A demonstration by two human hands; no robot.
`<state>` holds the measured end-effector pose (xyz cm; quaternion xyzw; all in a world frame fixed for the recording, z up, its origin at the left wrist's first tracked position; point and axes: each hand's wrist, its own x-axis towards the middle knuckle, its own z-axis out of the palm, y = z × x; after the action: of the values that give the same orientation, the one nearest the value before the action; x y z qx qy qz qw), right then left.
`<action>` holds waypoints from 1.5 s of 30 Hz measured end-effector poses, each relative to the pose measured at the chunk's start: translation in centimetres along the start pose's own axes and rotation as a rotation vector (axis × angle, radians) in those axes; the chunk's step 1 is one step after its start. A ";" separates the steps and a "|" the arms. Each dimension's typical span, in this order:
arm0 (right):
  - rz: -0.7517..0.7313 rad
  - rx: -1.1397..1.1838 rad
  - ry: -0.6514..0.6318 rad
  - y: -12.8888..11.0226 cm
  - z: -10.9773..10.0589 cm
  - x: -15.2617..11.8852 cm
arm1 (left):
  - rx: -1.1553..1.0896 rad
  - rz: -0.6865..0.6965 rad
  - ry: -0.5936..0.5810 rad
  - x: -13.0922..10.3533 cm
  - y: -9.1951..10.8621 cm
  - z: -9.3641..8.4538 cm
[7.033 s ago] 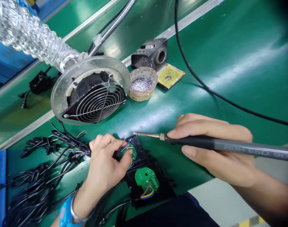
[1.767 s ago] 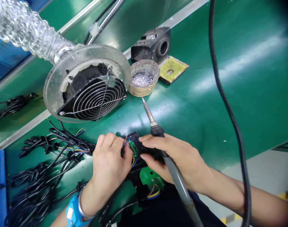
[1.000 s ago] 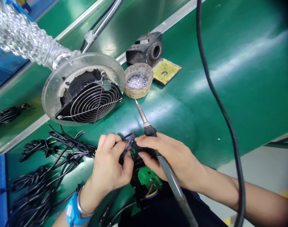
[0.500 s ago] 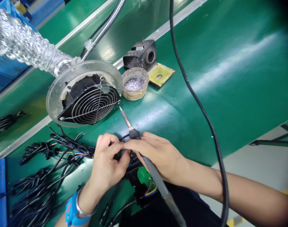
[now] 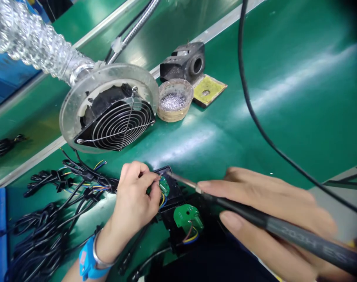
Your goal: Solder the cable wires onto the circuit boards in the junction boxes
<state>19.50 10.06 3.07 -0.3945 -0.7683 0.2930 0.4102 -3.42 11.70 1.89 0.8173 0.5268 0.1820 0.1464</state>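
Note:
My right hand (image 5: 269, 211) holds a soldering iron (image 5: 240, 209) between thumb and fingers, its tip pointing left, close to the fingertips of my left hand (image 5: 139, 196). My left thumb and index finger are pinched together at the edge of a small green circuit board (image 5: 164, 186) in a black housing; what they pinch is too small to name. Just below is a second green board (image 5: 188, 217) with brown, yellow and blue wires, also in a black housing. A blue wrist strap (image 5: 89, 258) is on my left wrist.
A round fume extractor fan (image 5: 124, 127) hangs at upper left on a foil duct (image 5: 37, 43). Behind are a solder bowl (image 5: 174, 113), an iron holder (image 5: 184, 66) and a yellow sponge (image 5: 209, 90). Bundled black cables (image 5: 40, 239) lie left; a black cord (image 5: 255, 117) arcs at right.
My right hand has moved right and turned the iron, so its tip now points left toward my left fingertips instead of up and away. The green board by my left hand has come into view.

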 end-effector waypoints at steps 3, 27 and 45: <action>-0.031 0.019 0.089 0.3 1.2 -0.6 | 0.004 0.022 -0.017 0.0 -0.1 0.0; -0.034 0.009 0.048 0.0 2.3 -0.9 | 0.119 0.112 -0.008 -0.1 0.0 0.1; 0.015 -0.125 0.220 -0.3 1.6 -1.3 | 0.159 0.153 -0.010 -0.2 0.3 0.0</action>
<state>18.48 8.66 1.99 -0.4549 -0.7323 0.2026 0.4645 -3.26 11.35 2.01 0.8650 0.4750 0.1462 0.0694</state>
